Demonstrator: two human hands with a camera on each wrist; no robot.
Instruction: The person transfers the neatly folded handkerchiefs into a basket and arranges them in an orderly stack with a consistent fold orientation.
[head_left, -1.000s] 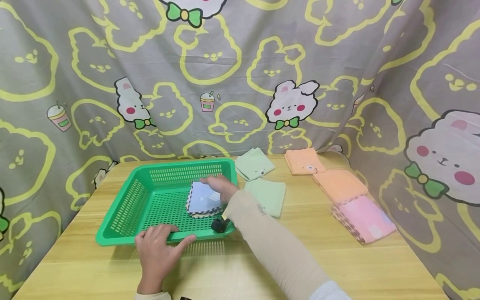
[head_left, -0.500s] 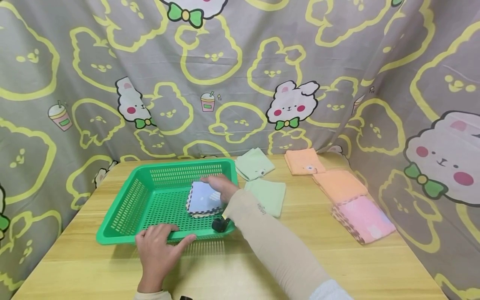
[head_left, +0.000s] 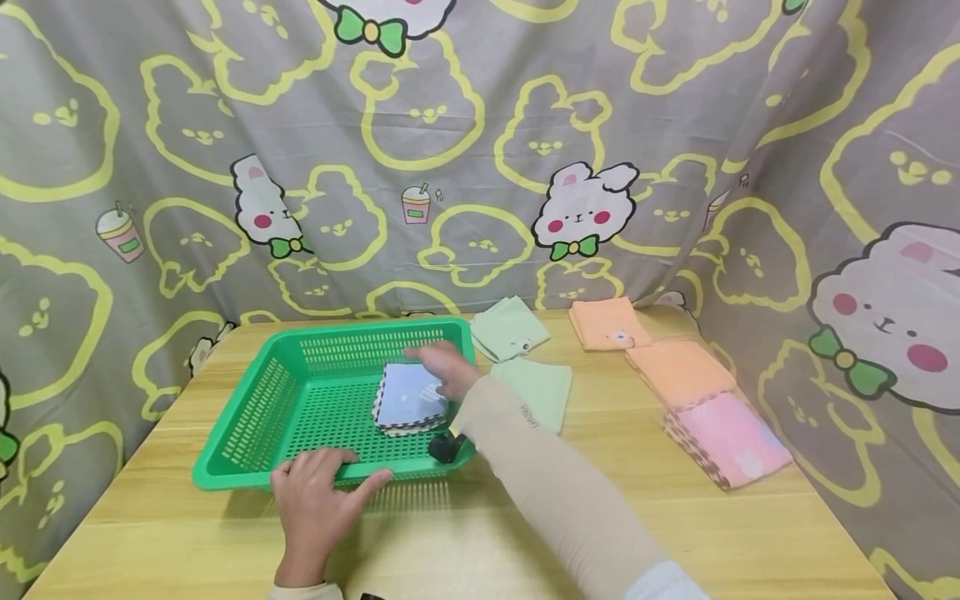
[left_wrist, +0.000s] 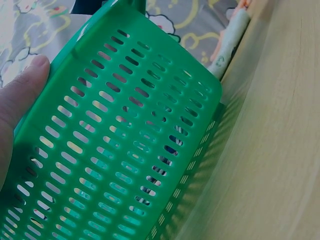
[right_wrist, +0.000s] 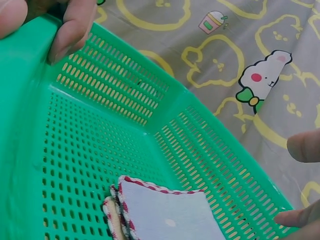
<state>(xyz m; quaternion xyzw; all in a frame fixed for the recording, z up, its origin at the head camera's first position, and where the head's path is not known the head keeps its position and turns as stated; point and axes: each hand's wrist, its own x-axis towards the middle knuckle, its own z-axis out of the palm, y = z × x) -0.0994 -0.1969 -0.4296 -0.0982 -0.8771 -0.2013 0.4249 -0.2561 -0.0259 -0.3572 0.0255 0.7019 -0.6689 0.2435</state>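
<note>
A green plastic basket (head_left: 232, 481) with slotted walls stands on the wooden table. My left hand (head_left: 315, 508) grips its near rim, fingers hooked over inside and thumb (left_wrist: 22, 92) along the outside. At the basket's right end lies a small stack of folded cloths (head_left: 408, 396), a blue one with checkered trim on top and a cream one showing beneath. My right hand (head_left: 447, 368) hovers at the stack's right side; in the right wrist view its thumb and finger (right_wrist: 295, 217) are spread apart with nothing between them.
Right of the basket lie two pale green folded cloths (head_left: 536, 390). Farther right are two orange cloths (head_left: 678, 372) and a pink cloth (head_left: 731, 437) with brown checkered trim. A patterned grey curtain (head_left: 480, 142) hangs behind and along the sides of the table (head_left: 645, 500).
My right hand has lifted slightly and shifted right off the blue cloth, whose stack stays put. My left hand keeps its grip on the basket rim.
</note>
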